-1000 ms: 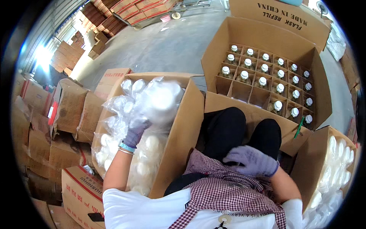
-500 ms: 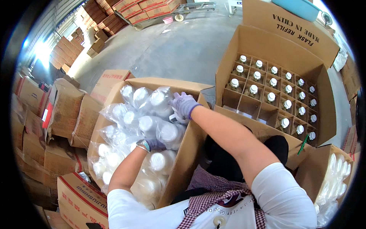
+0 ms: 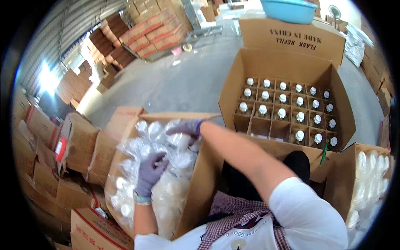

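Note:
Both hands wear purple gloves and work over an open carton (image 3: 208, 166) of white, round-ended containers (image 3: 183, 160) bagged in clear plastic. My left hand (image 3: 150, 173) is above the middle of the carton, thumb and fingers curved with a gap between them, next to the bags. Toward the far right corner, my right hand (image 3: 185, 127) curls over a white bagged container (image 3: 182, 141). The hand partly hides that container. To the right stands a divided carton (image 3: 287, 62) with white-capped clear bottles (image 3: 282, 113) in many cells; several near-left cells hold no bottle.
A blue basin (image 3: 289, 11) sits behind the divided carton's raised flap. Another carton of bagged white containers (image 3: 371, 175) stands at the lower right. Brown cartons (image 3: 81, 143) crowd the left side. Farther off, a cart carries stacked boxes (image 3: 154, 35).
My left hand has lifted from among the bagged containers and moved away from me, its fingers now showing. My right hand has turned over, its fingers now pointing left. The view has shifted.

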Demonstrator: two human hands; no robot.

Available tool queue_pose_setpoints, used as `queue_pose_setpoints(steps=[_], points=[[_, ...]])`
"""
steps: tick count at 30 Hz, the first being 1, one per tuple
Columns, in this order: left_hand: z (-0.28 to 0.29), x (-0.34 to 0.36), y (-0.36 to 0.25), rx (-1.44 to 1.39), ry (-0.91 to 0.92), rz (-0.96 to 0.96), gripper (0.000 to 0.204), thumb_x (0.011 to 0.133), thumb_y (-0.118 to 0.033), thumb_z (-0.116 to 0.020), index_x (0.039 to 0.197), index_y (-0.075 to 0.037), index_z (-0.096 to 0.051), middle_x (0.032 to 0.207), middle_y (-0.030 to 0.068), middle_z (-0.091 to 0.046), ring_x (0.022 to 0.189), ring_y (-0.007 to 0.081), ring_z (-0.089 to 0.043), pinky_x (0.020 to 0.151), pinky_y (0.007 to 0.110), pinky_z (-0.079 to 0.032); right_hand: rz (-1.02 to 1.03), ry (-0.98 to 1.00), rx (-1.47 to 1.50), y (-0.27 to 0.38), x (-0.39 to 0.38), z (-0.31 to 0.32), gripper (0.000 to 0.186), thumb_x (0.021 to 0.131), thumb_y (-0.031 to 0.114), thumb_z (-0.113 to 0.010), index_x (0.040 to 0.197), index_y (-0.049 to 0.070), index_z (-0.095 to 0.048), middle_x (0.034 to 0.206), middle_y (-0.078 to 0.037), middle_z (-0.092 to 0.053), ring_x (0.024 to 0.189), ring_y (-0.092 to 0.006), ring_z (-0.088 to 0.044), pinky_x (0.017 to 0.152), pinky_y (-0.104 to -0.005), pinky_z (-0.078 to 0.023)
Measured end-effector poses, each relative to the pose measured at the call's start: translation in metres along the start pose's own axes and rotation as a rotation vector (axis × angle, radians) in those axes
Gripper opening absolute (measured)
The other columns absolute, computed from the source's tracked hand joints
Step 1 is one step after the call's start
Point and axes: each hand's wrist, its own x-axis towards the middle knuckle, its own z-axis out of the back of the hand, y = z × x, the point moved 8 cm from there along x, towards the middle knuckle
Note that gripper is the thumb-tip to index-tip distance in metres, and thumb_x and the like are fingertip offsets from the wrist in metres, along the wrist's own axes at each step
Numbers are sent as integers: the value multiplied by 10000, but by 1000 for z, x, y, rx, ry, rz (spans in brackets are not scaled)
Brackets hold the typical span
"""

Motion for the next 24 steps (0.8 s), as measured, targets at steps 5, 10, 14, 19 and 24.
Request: queue_pose_setpoints(steps=[5,10,14,19,24], points=[[35,-39,-35,-201,-151,-18,273,919,-167,-715,1140,-6,-721,1028,99,-736,918,146,-697,797,292,-568,-64,136,556,-54,72,-23,471,882,621,-670,1101,204,-688,936,-30,-719,747,-182,-668,550,-367,-538],[59,-31,29,-651,-301,143,478,1023,-405,-559,1300,-21,-624,1126,93,-701,975,212,-686,815,340,-569,285,315,510,32,-39,28,544,970,618,-532,1061,107,-694,835,-85,-731,618,-189,-691,457,-283,-522],[31,5,56,-1151,-212,231,813,964,-693,-492,1478,-66,-429,1368,143,-560,1207,312,-584,941,510,-540,540,265,373,49,-165,57,530,972,531,-577,1193,57,-663,1010,-91,-728,807,-190,-712,636,-315,-558],[-15,20,-13,-1300,520,-261,887,920,-717,-533,1529,-88,-388,1486,122,-507,1368,318,-469,1116,520,-420,683,459,-289,34,-309,-4,607,779,341,-771,1263,8,-619,1201,-141,-655,1128,-262,-610,1019,-394,-452],[-126,11,-41,-1185,627,43,684,981,-501,-604,1482,-67,-433,1412,133,-563,1276,313,-559,1037,483,-485,572,151,-550,-55,-374,-11,563,784,385,-805,1219,70,-634,1177,-173,-653,1115,-345,-622,977,-423,-479]])
